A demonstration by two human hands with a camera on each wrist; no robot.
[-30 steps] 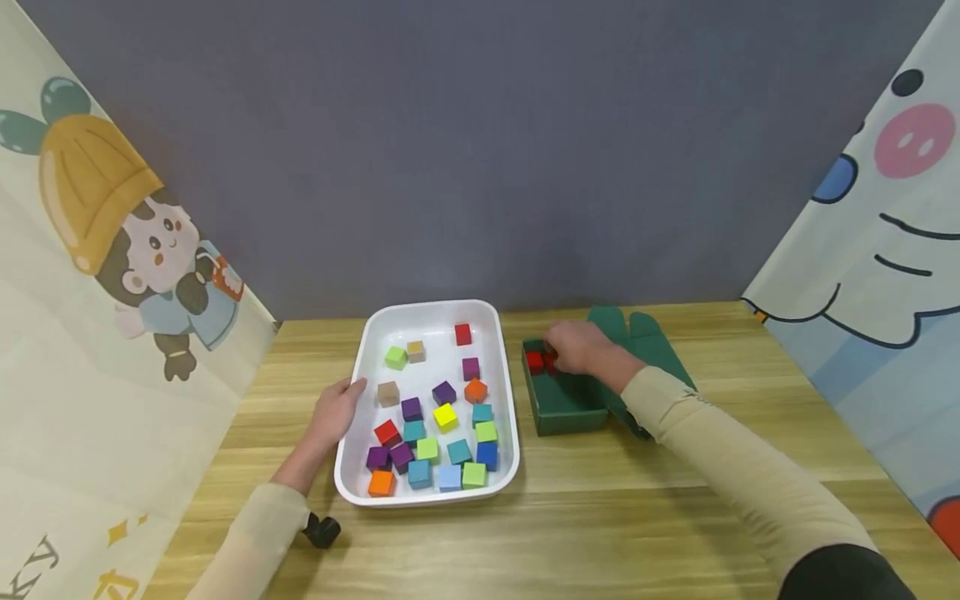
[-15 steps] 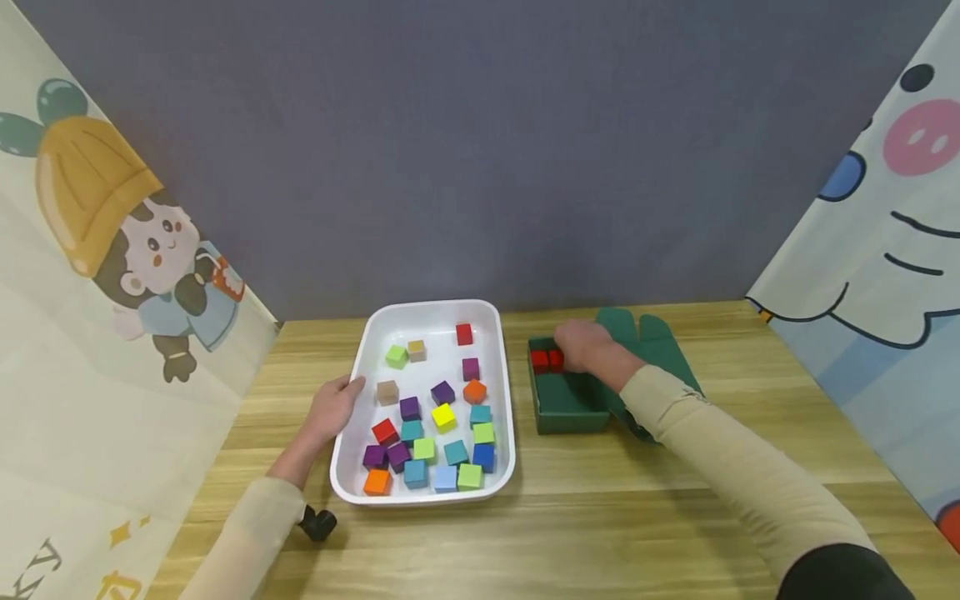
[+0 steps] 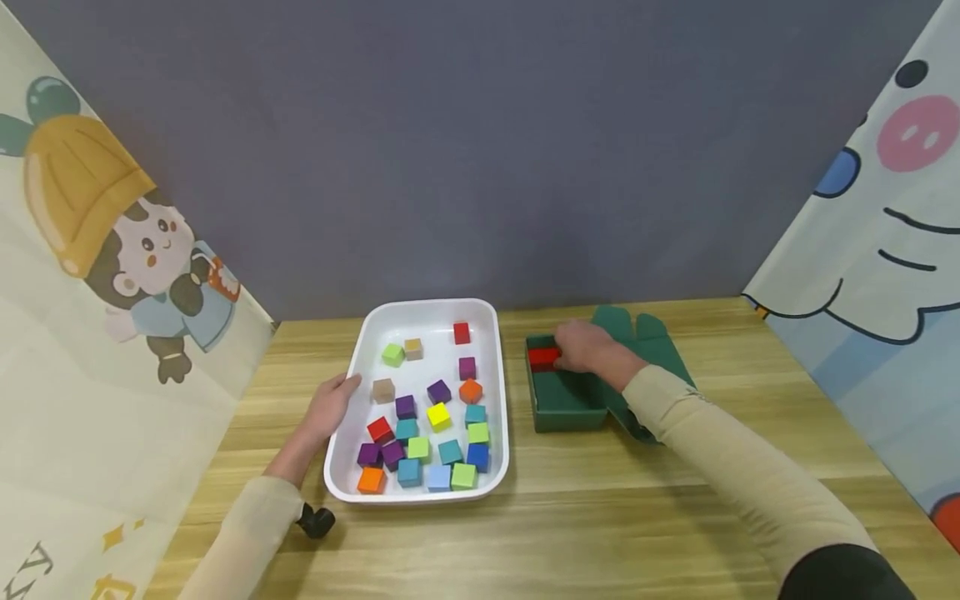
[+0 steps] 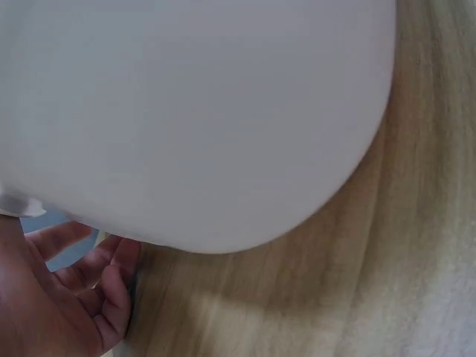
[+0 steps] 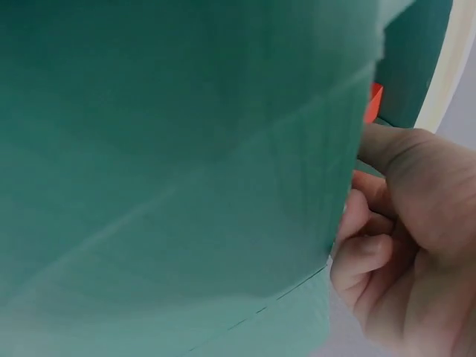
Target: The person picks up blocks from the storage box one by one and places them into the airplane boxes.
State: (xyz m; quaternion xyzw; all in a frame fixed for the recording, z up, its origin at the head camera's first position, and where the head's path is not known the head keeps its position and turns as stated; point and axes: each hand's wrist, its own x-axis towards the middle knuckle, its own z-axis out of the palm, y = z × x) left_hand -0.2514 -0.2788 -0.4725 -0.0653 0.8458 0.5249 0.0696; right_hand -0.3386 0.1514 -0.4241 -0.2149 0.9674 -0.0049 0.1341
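Note:
My left hand (image 3: 327, 408) holds the left rim of a white tray (image 3: 435, 323). In the left wrist view, the fingers (image 4: 111, 286) are bent beside the underside of the tray (image 4: 201, 126). Over on the right, my right hand (image 3: 588, 346) reaches into an open green box (image 3: 573, 419). Its fingertips are at the right end of red cubes (image 3: 542, 358) lined along the far wall. A green panel (image 5: 171, 163) blocks much of the right wrist view; a bit of red cube (image 5: 374, 103) shows by the thumb, and the fingertips are partly hidden.
Several loose cubes lie in the tray, among them a yellow cube (image 3: 438, 417), a blue cube (image 3: 477, 457) and a red cube (image 3: 461, 332). The green lid (image 3: 663, 354) is folded back to the box's right. A grey wall (image 3: 480, 167) stands behind the wooden table (image 3: 570, 533).
In the box, the red cubes went from slightly askew to an even row, with my right hand staying at their right end. My left hand and the tray have shifted slightly left in view.

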